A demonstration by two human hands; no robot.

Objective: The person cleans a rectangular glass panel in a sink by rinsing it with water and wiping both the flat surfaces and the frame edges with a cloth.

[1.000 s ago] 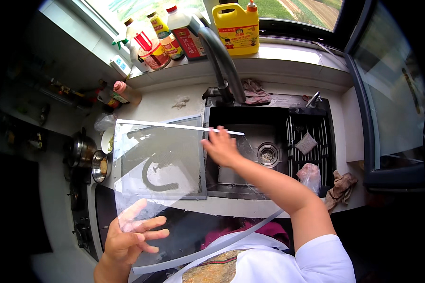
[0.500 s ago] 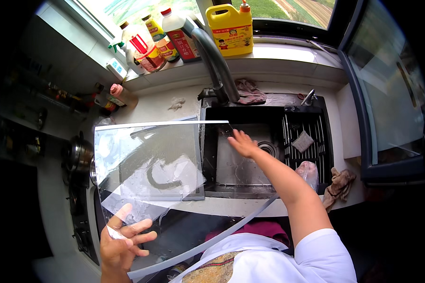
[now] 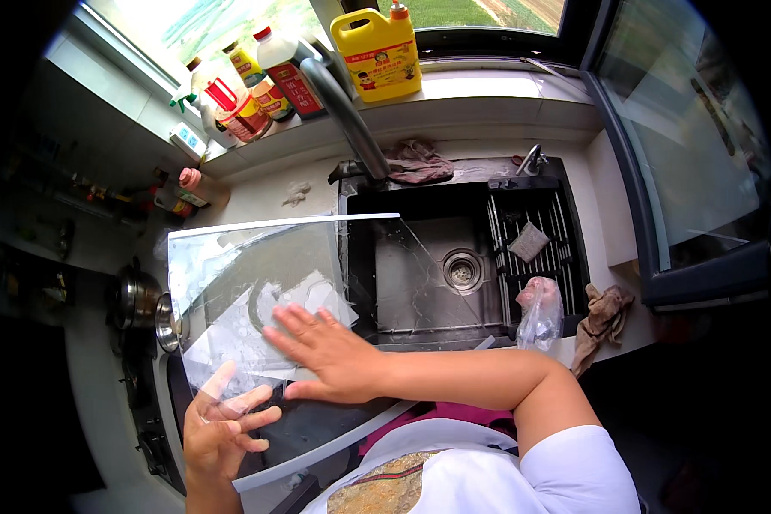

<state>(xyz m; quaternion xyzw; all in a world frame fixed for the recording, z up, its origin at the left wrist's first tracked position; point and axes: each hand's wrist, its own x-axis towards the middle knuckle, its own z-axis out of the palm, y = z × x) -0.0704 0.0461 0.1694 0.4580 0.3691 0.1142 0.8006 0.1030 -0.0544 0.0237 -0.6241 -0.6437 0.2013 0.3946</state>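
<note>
A clear glass panel (image 3: 201, 278) with a pale strip along its far edge and a curved pale strip on its near side is held tilted over the counter, left of the sink. It looks wet, with whitish smears and a bright reflection. My left hand (image 3: 218, 433) supports its lower left part, fingers spread and partly seen through the glass. Over the panel's middle, my right hand (image 3: 330, 355) lies flat with fingers apart and nothing in it; its palm appears to touch the surface.
Right of the panel is a dark sink (image 3: 433, 283) with a faucet (image 3: 343, 116) and a rack bearing a grey scouring pad (image 3: 529, 242). A plastic bag (image 3: 541, 313) and brown cloth (image 3: 604, 321) lie at its right. Bottles and a yellow jug (image 3: 377, 56) line the windowsill.
My right hand has swung from over the sink leftward onto the glass panel. My left hand keeps its hold. The view has shifted slightly to the right.
</note>
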